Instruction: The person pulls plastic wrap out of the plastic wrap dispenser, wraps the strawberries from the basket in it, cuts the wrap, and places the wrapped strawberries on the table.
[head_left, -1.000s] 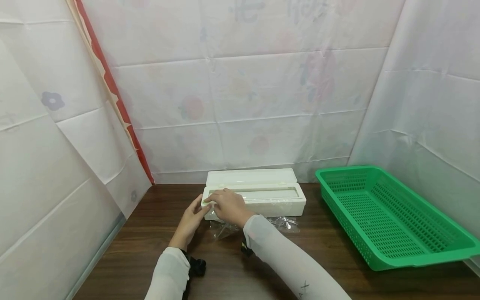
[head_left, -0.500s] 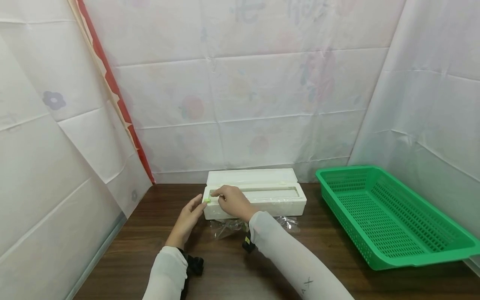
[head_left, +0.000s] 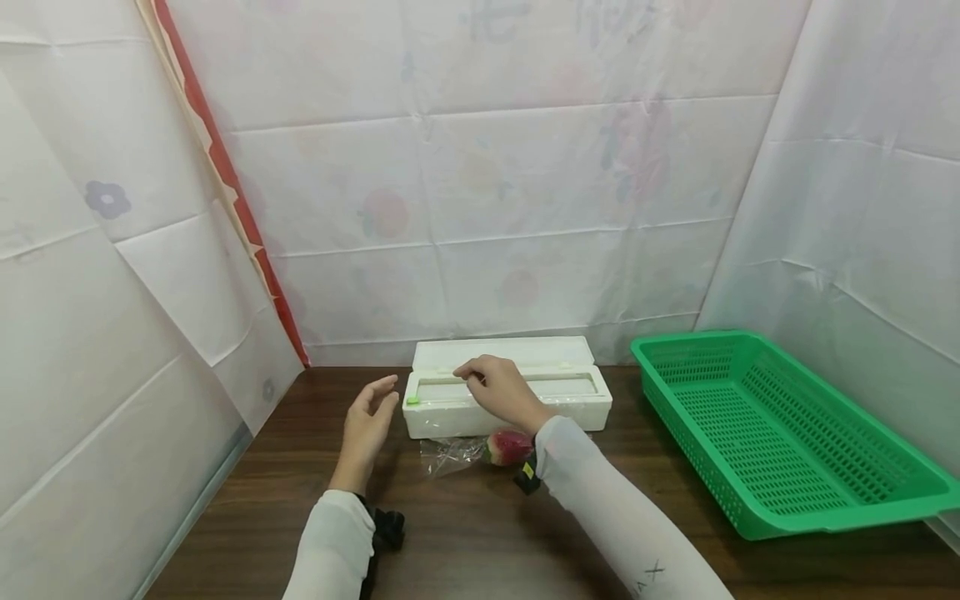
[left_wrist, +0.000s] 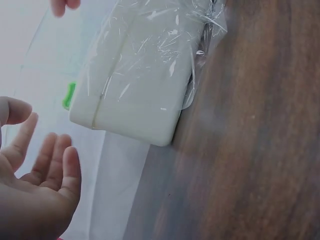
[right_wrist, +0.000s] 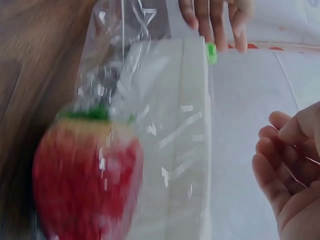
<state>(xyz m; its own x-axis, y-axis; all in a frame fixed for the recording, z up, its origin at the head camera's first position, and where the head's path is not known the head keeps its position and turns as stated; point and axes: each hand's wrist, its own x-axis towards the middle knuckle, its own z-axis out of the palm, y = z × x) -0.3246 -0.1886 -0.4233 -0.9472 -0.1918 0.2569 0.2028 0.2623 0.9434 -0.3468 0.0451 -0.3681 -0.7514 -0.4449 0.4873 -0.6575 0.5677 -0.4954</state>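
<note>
A long white cling film dispenser box (head_left: 442,422) stands on the table with its lid raised at the back. A small green slide cutter (head_left: 413,401) sits at the left end of its front edge. Clear film (head_left: 453,456) hangs down the front onto the table. Beside it, close before the box, is a red strawberry (head_left: 508,447) with a green top, large in the right wrist view (right_wrist: 87,180). My left hand (head_left: 365,429) is off the box's left end, fingers spread and holding nothing. Over the box's middle hovers my right hand (head_left: 498,387), fingers loosely bent, nothing visible in them.
A green plastic basket (head_left: 795,450) stands on the right of the dark wooden table (head_left: 465,533). White patterned sheeting (head_left: 480,183) encloses the back and both sides. Each wrist carries a black camera (head_left: 388,529).
My right hand has left the green slide cutter and moved right and up along the box. My left hand has drawn away from the box's end. The strawberry has come into view.
</note>
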